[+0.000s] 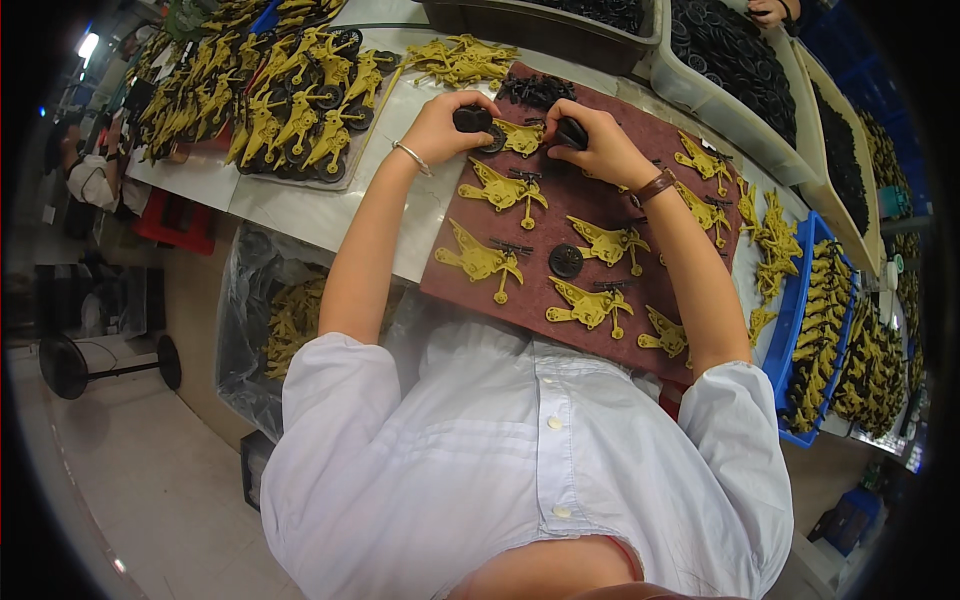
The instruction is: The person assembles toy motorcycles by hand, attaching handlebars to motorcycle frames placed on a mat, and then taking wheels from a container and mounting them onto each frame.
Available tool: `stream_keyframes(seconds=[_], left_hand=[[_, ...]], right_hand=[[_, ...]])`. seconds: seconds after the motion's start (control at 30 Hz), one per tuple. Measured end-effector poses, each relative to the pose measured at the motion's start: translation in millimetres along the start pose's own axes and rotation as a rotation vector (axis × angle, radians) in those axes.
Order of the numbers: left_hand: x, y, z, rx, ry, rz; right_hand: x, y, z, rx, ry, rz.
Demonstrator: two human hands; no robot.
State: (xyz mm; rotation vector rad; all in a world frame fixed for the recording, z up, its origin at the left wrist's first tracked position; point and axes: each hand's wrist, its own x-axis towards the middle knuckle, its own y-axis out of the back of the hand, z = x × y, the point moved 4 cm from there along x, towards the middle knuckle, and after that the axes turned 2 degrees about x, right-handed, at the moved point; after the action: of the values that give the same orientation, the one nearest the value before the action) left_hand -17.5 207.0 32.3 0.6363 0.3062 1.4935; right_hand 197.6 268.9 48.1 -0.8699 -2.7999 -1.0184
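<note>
On a dark red board lie several yellow toy motorcycle frames in rows, each with a small black part beside or on it. At the board's far side my left hand is closed on a black wheel; another wheel shows just under its fingertips. My right hand is closed on a black wheel, held on edge. Between the two hands sits one yellow frame, close to the fingertips of both. A loose black wheel rests flat among the nearer frames.
Black small parts are heaped at the board's far edge. Stacked yellow frames with wheels stand left. A grey bin of wheels is far right, with another person's hand beyond. A blue tray of yellow pieces stands right.
</note>
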Motion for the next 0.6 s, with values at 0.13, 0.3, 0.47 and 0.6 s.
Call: stream_keyframes(seconds=[0.13,0.3,0.47,0.6], left_hand=[[1.8,0.4,-1.6,0.041,-0.070,0.002],[-4.7,6.4,7.9,-0.126,0.166,-0.067],[-5.6,6.4,11.8,-0.088,0.249,-0.102],[-3.3,2.4,5.5,-0.075,0.112,-0.068]], right_hand=[[-5.0,6.0,-0.4,-0.022,-0.026,0.078],[-8.0,5.6,-1.1,-0.095,-0.005,0.114],[-8.4,2.2,0.4,-0.146,-0.005,0.147],[-8.8,-1.2,2.6,-0.151,0.006,0.169]])
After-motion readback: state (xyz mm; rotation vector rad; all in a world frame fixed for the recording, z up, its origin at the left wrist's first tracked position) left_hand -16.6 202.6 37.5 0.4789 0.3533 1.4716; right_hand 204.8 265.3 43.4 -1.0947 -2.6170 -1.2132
